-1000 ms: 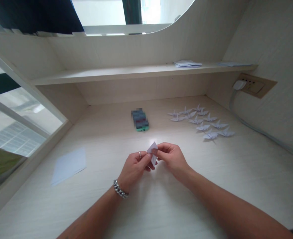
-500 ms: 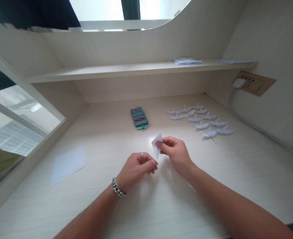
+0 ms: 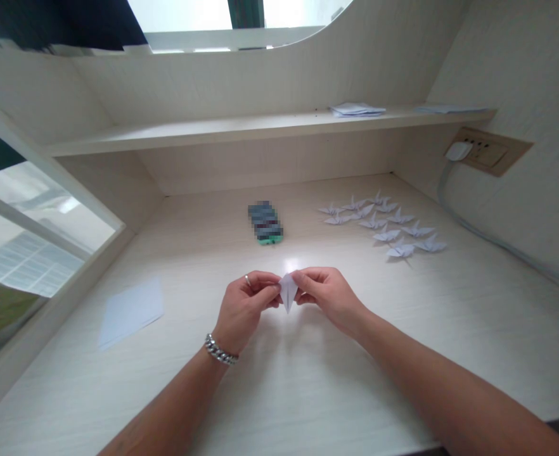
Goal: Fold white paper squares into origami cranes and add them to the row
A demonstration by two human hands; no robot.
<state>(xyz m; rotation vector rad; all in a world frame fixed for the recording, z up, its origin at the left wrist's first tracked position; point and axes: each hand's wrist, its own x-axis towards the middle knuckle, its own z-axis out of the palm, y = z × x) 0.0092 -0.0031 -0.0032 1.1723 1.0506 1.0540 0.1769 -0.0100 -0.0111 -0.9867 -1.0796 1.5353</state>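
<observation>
A small piece of folded white paper [image 3: 288,292], kite-shaped with a point facing down, is held up between my two hands over the desk. My left hand [image 3: 251,301], with a ring and a chain bracelet, pinches its left edge. The right edge is pinched between the thumb and fingers of my right hand [image 3: 327,292]. Fingertips behind the paper are partly hidden. Beyond my right hand, several folded white paper cranes [image 3: 388,235] stand in a cluster on the desk.
Flat white paper sheets [image 3: 132,311] lie at the left of the desk [image 3: 203,253]. A pixelated dark object with a green end [image 3: 265,223] lies behind my hands. More folded paper [image 3: 357,110] rests on the shelf [image 3: 241,134]. A cable [image 3: 486,239] runs from the wall socket [image 3: 491,152].
My left hand has come up and taken hold of the folded paper's left side. My right hand has turned the paper upright, its point now downward, and brought it slightly left.
</observation>
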